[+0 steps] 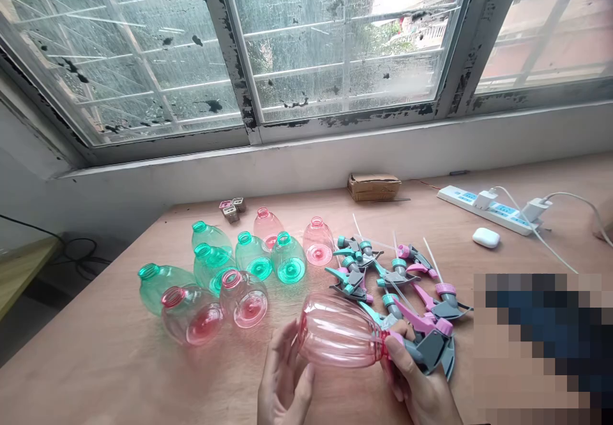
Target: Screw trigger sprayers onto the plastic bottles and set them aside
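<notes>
A clear pink plastic bottle (338, 331) lies sideways between my hands, low in the middle of the view. My left hand (283, 380) cups its base with curled fingers. At the bottle's neck, my right hand (416, 383) is closed around a grey and pink trigger spray head (428, 342). Several loose spray heads (387, 270) in teal, pink and grey lie on the wooden table (96, 361) just beyond my right hand. To the left lie several empty green bottles (253, 256) and pink bottles (191, 315).
A white power strip (488, 208) with plugged chargers and cables sits at the back right, a white earbud case (486, 237) in front of it. A small cardboard box (374, 186) rests by the wall under the window. Small blocks (232, 208) lie at back left.
</notes>
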`<action>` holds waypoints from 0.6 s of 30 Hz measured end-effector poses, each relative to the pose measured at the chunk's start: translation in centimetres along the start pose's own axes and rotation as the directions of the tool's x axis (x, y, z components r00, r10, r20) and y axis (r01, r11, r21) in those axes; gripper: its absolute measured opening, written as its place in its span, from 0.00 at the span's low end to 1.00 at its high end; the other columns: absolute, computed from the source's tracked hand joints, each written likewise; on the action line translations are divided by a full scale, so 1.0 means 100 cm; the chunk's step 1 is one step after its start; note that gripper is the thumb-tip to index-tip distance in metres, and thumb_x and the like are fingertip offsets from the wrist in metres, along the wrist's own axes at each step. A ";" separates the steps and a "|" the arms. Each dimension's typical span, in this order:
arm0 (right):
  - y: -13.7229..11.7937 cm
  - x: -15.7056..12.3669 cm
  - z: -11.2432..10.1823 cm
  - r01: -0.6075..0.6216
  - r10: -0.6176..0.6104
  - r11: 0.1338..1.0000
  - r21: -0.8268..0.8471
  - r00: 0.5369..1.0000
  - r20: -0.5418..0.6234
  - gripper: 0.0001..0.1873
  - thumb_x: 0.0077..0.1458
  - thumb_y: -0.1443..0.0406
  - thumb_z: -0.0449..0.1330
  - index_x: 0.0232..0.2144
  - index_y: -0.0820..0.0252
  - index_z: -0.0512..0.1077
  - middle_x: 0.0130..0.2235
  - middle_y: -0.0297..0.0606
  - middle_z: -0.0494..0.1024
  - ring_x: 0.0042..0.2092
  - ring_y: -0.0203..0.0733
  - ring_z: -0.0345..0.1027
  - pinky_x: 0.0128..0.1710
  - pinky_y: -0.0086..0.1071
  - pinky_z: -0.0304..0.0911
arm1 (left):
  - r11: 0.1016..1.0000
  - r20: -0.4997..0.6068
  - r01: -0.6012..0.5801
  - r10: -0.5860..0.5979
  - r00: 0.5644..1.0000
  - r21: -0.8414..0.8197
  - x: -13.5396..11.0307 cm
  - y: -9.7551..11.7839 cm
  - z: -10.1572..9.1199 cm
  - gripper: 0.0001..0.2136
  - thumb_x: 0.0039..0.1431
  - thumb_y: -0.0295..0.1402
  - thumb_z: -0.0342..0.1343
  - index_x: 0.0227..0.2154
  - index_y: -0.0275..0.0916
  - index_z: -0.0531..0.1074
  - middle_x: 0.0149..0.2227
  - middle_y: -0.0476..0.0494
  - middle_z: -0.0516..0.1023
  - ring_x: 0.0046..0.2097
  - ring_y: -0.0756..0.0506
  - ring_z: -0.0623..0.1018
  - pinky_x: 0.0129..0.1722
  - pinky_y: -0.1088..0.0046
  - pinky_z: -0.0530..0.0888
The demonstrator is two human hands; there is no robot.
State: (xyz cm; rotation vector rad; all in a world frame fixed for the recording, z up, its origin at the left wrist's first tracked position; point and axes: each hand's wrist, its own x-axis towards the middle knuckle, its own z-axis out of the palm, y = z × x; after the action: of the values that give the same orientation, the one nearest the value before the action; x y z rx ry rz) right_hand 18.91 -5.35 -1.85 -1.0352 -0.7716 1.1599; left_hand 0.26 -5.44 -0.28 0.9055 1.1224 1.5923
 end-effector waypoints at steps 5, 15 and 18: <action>-0.001 0.000 0.000 0.000 0.000 1.000 -0.028 1.000 0.000 0.24 0.55 0.48 0.75 0.26 0.54 0.69 0.18 0.25 0.68 0.18 0.33 0.54 0.19 0.28 0.49 | 1.000 -0.021 0.025 -0.025 0.999 0.005 0.002 0.006 0.002 0.30 0.55 0.47 0.74 0.59 0.47 0.78 0.60 0.38 0.82 0.63 0.33 0.80 0.59 0.66 0.79; -0.001 0.001 0.001 -0.002 0.002 1.000 0.015 1.000 0.004 0.24 0.58 0.48 0.74 0.26 0.54 0.69 0.18 0.26 0.69 0.18 0.32 0.55 0.18 0.26 0.49 | 0.989 0.077 -0.055 0.045 0.996 0.135 0.002 0.011 0.006 0.21 0.62 0.45 0.69 0.57 0.52 0.81 0.62 0.43 0.78 0.66 0.35 0.76 0.64 0.67 0.74; 0.002 0.001 -0.001 -0.003 0.002 1.000 0.012 0.999 0.035 0.24 0.59 0.47 0.73 0.26 0.55 0.70 0.18 0.26 0.68 0.18 0.32 0.54 0.18 0.26 0.48 | 0.995 0.085 -0.059 0.052 0.995 0.081 0.000 0.005 0.005 0.22 0.62 0.44 0.70 0.59 0.54 0.80 0.66 0.43 0.76 0.69 0.34 0.72 0.67 0.64 0.71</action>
State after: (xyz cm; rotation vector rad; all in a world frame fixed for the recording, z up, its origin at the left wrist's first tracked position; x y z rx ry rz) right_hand 18.95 -5.22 -2.05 -1.0085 -0.7907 1.1863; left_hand 0.55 -5.42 0.35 1.0563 1.1206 1.5484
